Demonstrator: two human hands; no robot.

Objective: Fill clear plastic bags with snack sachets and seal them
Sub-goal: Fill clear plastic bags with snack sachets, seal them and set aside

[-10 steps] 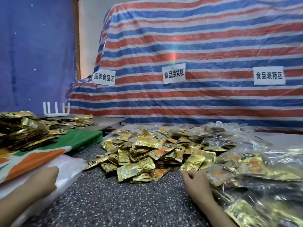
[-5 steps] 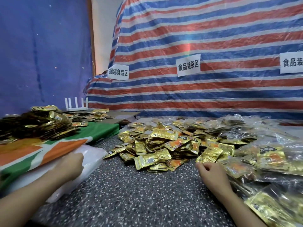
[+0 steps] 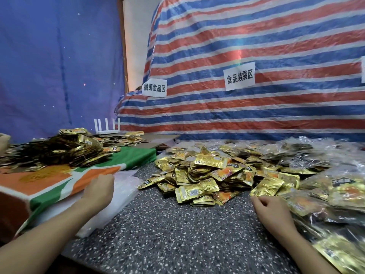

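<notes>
Sachets: a loose heap of snack sachets (image 3: 205,175), small flat pouches of shiny crinkled gold foil, some with orange print, lies in the middle of the table.
Empty bags: a flat stack of clear plastic bags (image 3: 126,186), thin and milky, lies at the left, partly under a cloth.
Filled bags: clear filled bags (image 3: 316,194), wrinkled and glossy with gold pouches inside, are piled along the right side.
Left hand: the left hand (image 3: 98,191) rests on the empty bags at the cloth's edge. Its fingertips are hidden, so a grip cannot be told.
Right hand: the right hand (image 3: 270,210) rests on the table with fingers loosely curled, holding nothing, just beside a gold pouch. The hands are well apart.
Table: the table (image 3: 167,234) has a dark surface speckled with white.
Cloth: a smooth cloth (image 3: 59,180) of green, orange and white carries a second heap (image 3: 59,153) of gold pouches.
Backdrop: a striped tarpaulin (image 3: 256,46) of red, blue and white, creased, bears white paper signs (image 3: 240,79). A blue sheet (image 3: 49,56) hangs at the left.
</notes>
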